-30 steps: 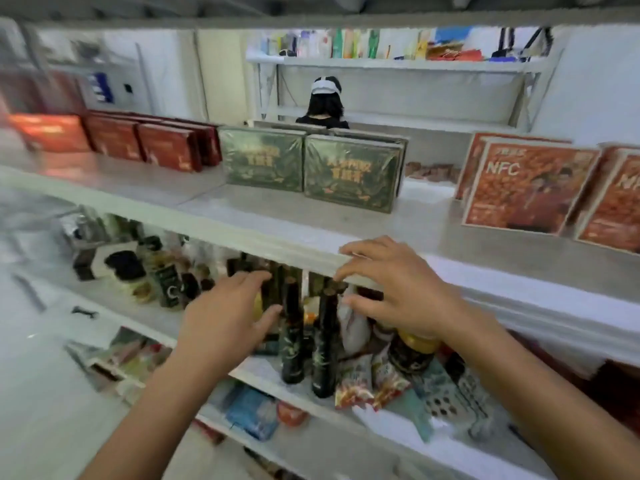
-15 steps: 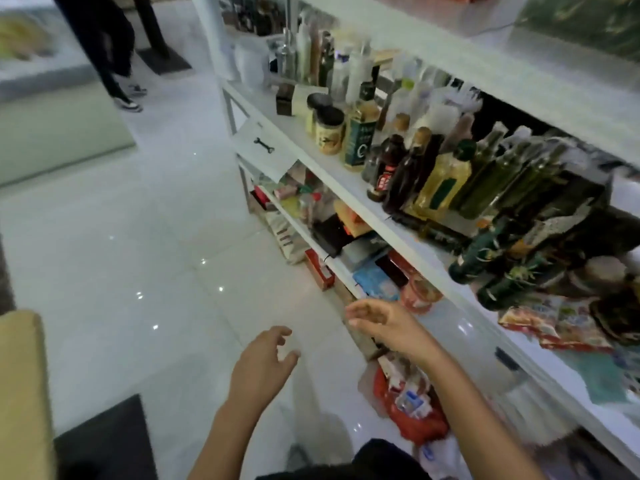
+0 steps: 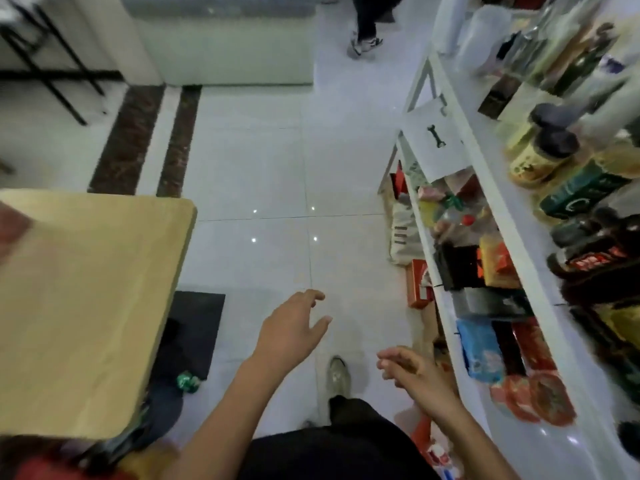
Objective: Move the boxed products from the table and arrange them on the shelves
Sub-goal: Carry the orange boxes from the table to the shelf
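Observation:
My left hand [image 3: 292,329] hangs over the white tiled floor, fingers spread, holding nothing. My right hand [image 3: 414,370] is beside it, nearer the shelf unit, also empty with fingers loosely apart. The wooden table [image 3: 86,306] fills the left side; a blurred red box [image 3: 12,225] shows at its far left edge. The white shelves [image 3: 491,188] run along the right, packed with bottles, jars and packets. No boxed product is in either hand.
A black mat [image 3: 194,334] lies under the table's corner. Another person's legs [image 3: 367,26] stand at the top of the aisle. My own shoe [image 3: 339,375] is on the tiles. A red box [image 3: 419,284] sits on the floor by the shelf.
The view has swung from the shelves down and left to the floor and table. Both hands came away from the shelf edge and now hang empty over the aisle.

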